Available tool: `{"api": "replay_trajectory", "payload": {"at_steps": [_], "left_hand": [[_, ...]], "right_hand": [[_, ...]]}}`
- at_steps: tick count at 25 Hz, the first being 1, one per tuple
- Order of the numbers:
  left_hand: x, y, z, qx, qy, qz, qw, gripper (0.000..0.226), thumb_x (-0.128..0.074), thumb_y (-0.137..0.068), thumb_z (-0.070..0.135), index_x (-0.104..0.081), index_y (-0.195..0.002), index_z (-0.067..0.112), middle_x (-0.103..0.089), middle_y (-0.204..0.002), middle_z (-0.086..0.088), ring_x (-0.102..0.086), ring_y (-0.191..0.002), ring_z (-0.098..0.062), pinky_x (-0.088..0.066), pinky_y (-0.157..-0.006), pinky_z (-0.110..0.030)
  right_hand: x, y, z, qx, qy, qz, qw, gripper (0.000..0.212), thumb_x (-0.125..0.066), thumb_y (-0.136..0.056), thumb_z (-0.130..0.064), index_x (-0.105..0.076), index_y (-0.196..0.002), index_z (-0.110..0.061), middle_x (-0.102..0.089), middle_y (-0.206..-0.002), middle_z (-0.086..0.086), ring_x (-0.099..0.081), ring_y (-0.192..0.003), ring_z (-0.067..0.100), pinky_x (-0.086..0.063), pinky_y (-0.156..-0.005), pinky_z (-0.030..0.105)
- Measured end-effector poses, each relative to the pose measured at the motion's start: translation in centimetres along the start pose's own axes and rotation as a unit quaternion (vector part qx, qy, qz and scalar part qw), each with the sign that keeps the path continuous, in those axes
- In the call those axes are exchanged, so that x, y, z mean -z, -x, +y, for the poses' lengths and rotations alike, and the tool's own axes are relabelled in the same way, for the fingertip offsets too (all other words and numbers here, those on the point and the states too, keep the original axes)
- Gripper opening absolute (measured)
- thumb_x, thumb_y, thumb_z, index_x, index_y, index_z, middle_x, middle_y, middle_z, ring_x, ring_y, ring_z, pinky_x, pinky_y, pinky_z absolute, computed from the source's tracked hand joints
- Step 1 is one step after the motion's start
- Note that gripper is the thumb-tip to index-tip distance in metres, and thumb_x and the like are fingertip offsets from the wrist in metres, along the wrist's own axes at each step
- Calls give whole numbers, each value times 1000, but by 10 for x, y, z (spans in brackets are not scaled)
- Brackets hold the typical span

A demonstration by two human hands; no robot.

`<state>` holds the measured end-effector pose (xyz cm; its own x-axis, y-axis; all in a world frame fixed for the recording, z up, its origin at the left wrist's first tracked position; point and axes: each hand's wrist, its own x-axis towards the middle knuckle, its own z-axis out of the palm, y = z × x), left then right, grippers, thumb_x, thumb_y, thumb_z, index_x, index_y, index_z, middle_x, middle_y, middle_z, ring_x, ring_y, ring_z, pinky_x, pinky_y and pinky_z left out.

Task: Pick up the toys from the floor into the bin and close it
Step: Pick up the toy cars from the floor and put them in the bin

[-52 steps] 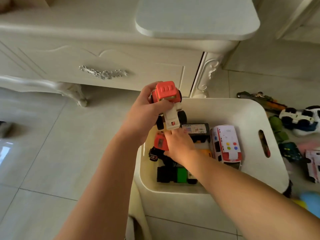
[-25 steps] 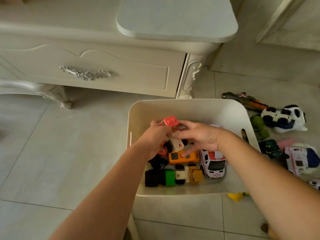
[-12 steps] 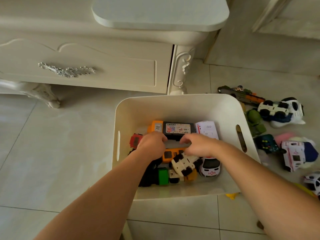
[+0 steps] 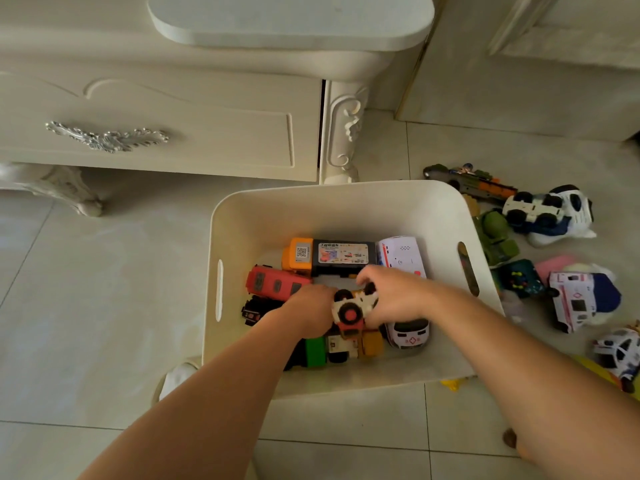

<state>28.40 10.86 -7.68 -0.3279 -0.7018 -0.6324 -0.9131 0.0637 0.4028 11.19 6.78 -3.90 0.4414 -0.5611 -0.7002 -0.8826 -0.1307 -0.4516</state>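
A cream plastic bin (image 4: pixel 263 216) stands open on the tiled floor, holding several toy vehicles. Both my hands are down inside it. My left hand (image 4: pixel 308 311) and my right hand (image 4: pixel 398 299) together grip a white toy truck with black wheels and a red cab (image 4: pixel 351 311), turned on its side over the other toys. Around it lie a red car (image 4: pixel 273 282), an orange and black truck (image 4: pixel 329 254) and a white ambulance (image 4: pixel 408 334). No lid is in view.
More toys lie on the floor right of the bin: a white and blue car (image 4: pixel 547 213), a green vehicle (image 4: pixel 495 237), a white ambulance toy (image 4: pixel 578 299), a dark train (image 4: pixel 467 181). A cream cabinet (image 4: pixel 166 126) stands behind the bin.
The red and white truck came down from above the bin into it. Both hands lowered with it and now hold it on its side among the toys. The view shifted left.
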Motion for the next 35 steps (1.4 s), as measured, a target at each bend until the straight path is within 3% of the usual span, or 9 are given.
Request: {"api": "replay_trajectory", "payload": {"at_steps": [4, 8, 13, 18, 21, 26, 30, 32, 35], "left_hand": [[6, 0, -3, 25, 43, -15, 999, 25, -46, -90, 7, -58, -111, 13, -61, -106, -8, -59, -95, -23, -49, -82, -32], [3, 2, -3, -1, 14, -29, 999, 21, -44, -88, 6, -59, -103, 5, -64, -104, -11, -61, -93, -25, -51, -83, -34], [4, 5, -6, -25, 60, -34, 997, 17, -48, -89, 11, -48, -74, 19, -55, -92, -4, -52, -82, -19, -35, -60, -18], [0, 5, -9, 13, 116, -10, 993, 23, -46, -89, 15, -66, -96, 5, -64, -93, -8, -61, -89, -25, -47, -71, -29], [-1, 3, -10, 61, 146, 62, 985, 31, -50, -92, 31, -69, -81, 9, -68, -80, -5, -64, -75, -17, -50, -63, -24], [3, -3, -8, 120, 104, 143, 977, 44, -51, -89, 57, -60, -69, 18, -68, -73, -1, -66, -66, -13, -56, -64, -27], [1, -3, -6, 120, 131, 164, 970, 37, -50, -90, 54, -50, -68, 24, -62, -69, 3, -62, -63, -11, -54, -60, -28], [3, -4, -7, 121, 128, 162, 971, 35, -49, -92, 51, -47, -68, 26, -60, -69, 4, -59, -62, -10, -48, -53, -26], [3, -6, -9, 143, 144, 166, 965, 29, -51, -93, 45, -46, -70, 26, -59, -73, 3, -58, -65, -11, -43, -52, -25]], "right_hand": [[31, -2, 13, -42, -169, 9, 985, 40, -67, -65, -49, -57, -102, -34, -60, -106, -5, -62, -94, 12, -56, -76, 28], [16, -29, 5, -59, -93, 38, 993, 49, -65, -77, -46, -51, -120, -27, -54, -107, -5, -56, -95, 12, -46, -68, 26], [-1, -43, 7, -48, -129, 178, 974, 51, -70, -84, -35, -45, -125, -16, -62, -114, 2, -59, -103, 19, -43, -72, 26], [-20, -41, -1, -27, -129, 287, 949, 47, -65, -89, -27, -37, -127, -19, -61, -124, 8, -62, -104, 22, -46, -72, 22], [-15, -41, 0, -40, -106, 269, 957, 42, -67, -88, -37, -33, -108, -25, -62, -116, 8, -58, -89, 17, -42, -61, 20], [-15, -37, -1, -47, -59, 264, 962, 35, -64, -88, -42, -37, -100, -23, -62, -111, 2, -54, -83, 14, -34, -52, 18], [-20, -36, -4, -55, -80, 263, 960, 30, -57, -92, -43, -44, -106, -19, -54, -96, -8, -56, -79, 14, -42, -60, 25], [-19, -38, -5, -66, -138, 259, 954, 25, -51, -95, -43, -51, -99, -19, -61, -90, -4, -58, -72, 13, -46, -59, 26], [-21, -41, -7, -72, -127, 254, 956, 21, -51, -98, -27, -60, -115, -18, -64, -111, 6, -61, -92, 17, -50, -74, 28]]}}
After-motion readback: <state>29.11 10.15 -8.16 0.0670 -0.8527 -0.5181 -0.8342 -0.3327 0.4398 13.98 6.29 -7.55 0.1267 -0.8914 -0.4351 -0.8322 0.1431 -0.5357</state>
